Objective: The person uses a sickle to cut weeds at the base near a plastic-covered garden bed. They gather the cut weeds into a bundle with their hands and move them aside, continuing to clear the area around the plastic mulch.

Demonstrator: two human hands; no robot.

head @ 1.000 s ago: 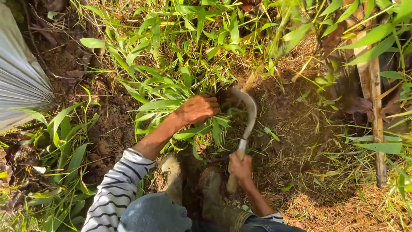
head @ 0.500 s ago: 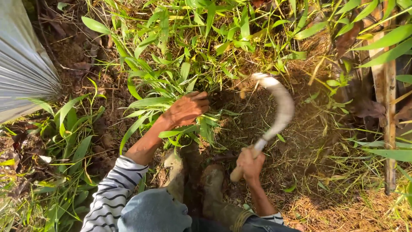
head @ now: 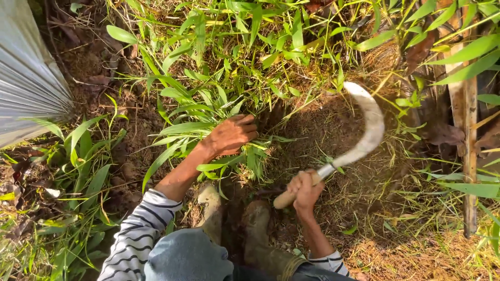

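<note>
The left hand is closed around a tuft of grass near its base, at the centre of the view, with the fingers wrapped over the stems. The sickle is clamped by its wooden handle in the right hand; its curved blade is raised over bare soil, to the right of the tuft and apart from it. Two muddy boots are planted just below both hands, and a corrugated sheet is seen at the left edge.
</note>
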